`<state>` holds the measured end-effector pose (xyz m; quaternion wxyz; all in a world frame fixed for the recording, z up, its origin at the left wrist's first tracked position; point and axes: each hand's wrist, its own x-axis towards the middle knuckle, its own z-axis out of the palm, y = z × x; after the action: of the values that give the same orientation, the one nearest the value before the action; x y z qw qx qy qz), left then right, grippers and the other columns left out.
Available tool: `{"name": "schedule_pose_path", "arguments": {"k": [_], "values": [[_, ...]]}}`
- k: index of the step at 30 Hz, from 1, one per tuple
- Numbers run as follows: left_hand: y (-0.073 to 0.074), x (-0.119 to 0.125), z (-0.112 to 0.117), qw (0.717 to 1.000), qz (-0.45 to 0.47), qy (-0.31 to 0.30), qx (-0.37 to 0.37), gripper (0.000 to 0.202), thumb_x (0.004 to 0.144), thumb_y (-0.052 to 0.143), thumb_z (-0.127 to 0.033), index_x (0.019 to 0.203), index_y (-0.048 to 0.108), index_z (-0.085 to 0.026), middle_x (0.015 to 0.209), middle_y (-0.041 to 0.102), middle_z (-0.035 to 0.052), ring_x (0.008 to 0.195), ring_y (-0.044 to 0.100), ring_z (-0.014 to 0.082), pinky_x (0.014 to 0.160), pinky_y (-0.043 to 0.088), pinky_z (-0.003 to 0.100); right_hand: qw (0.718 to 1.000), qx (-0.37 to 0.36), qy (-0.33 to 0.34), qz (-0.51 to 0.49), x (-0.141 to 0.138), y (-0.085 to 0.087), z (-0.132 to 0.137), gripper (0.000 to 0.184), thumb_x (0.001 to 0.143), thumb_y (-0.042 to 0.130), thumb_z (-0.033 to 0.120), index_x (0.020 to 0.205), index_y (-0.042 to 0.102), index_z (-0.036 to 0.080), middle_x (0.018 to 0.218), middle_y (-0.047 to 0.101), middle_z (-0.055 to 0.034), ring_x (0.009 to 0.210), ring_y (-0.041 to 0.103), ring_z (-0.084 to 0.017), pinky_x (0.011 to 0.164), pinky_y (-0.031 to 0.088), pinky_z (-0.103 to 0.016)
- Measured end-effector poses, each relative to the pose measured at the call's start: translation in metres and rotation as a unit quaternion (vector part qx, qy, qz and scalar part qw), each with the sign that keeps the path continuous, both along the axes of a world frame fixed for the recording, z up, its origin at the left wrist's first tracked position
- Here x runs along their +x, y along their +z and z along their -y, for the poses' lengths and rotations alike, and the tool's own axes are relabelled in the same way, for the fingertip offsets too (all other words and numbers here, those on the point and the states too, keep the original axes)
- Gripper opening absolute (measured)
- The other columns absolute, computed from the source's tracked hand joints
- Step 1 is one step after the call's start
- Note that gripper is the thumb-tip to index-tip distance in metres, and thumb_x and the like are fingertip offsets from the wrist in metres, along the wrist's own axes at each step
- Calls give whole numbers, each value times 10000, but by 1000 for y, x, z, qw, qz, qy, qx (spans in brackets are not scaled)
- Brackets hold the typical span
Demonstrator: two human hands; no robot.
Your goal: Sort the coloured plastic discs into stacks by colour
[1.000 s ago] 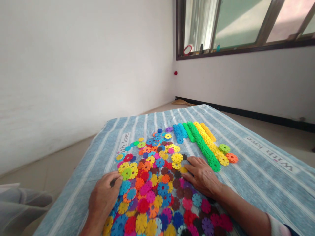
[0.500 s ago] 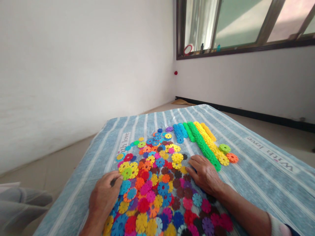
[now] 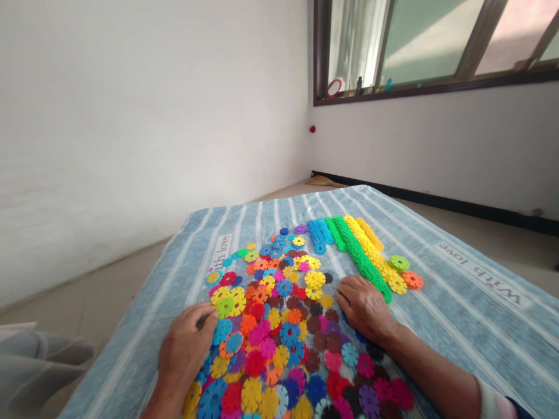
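Note:
A spread of colourful snowflake discs (image 3: 283, 334) with notched rims lies between my two hands. My left hand (image 3: 186, 337) rests at its left edge, fingers curled and thumb closed toward the index finger. Those fingertips meet the rim of a lime green disc (image 3: 225, 307), which overlaps some yellow discs (image 3: 238, 299). Something dark shows between thumb and finger; whether it is a disc or shadow I cannot tell. On the right, my right hand (image 3: 364, 305) lies palm down with fingers slightly apart, beside a mustard disc (image 3: 326, 301) and the near end of a long green row of discs (image 3: 367, 265).
Beyond my right hand lie a yellow row (image 3: 371, 250), shorter blue rows (image 3: 317, 235), and loose lime (image 3: 399, 263) and orange discs (image 3: 413, 280). A blue striped cloth (image 3: 454, 314) covers the table. White walls and a window (image 3: 428, 41) stand behind.
My right hand has shifted slightly right, away from the mustard disc, showing more of it. My left hand has stayed in place.

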<state>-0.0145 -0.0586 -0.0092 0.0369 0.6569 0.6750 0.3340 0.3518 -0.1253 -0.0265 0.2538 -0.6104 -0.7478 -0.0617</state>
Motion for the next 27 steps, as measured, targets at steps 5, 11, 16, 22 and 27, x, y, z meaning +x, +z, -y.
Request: {"name": "schedule_pose_path", "arguments": {"k": [5, 11, 16, 22, 27], "values": [[0, 0, 0, 1000, 1, 1, -2, 290, 701, 473, -452, 740, 666, -239, 980, 748, 64, 966, 665, 268, 948, 492, 378, 1000, -3, -4, 4, -1, 0, 0, 215, 942, 517, 256, 764, 624, 197, 875, 640, -56, 894, 567, -205, 807, 388, -320], [1, 0, 1, 1000, 3, -2, -12, 314, 704, 460, -463, 743, 669, -231, 1000, 743, 76, 988, 662, 276, 969, 483, 390, 1000, -6, -5, 7, -2, 2, 1, 197, 938, 533, 257, 782, 633, 190, 875, 635, -55, 897, 565, -206, 806, 384, -320], [1, 0, 1, 1000, 2, -5, -5, 296, 698, 476, -457, 740, 671, -238, 980, 748, 66, 974, 667, 272, 953, 493, 383, 1000, -8, -5, 7, -1, 1, 1, 187, 932, 543, 250, 778, 631, 192, 869, 634, -52, 890, 562, -205, 800, 382, -318], [4, 1, 1, 1000, 0, -8, -5, 299, 695, 469, -461, 729, 667, -239, 974, 750, 69, 965, 668, 279, 953, 494, 398, 1000, -8, -4, 10, -1, 1, 1, 186, 935, 538, 256, 787, 631, 192, 875, 631, -55, 894, 560, -205, 799, 381, -317], [2, 1, 1, 1000, 6, -6, -2, 296, 689, 468, -462, 722, 660, -240, 972, 748, 72, 968, 666, 283, 950, 495, 403, 1000, -3, -2, 14, -1, 0, 0, 194, 937, 529, 256, 776, 619, 196, 858, 628, -52, 884, 559, -202, 793, 380, -313]]}}
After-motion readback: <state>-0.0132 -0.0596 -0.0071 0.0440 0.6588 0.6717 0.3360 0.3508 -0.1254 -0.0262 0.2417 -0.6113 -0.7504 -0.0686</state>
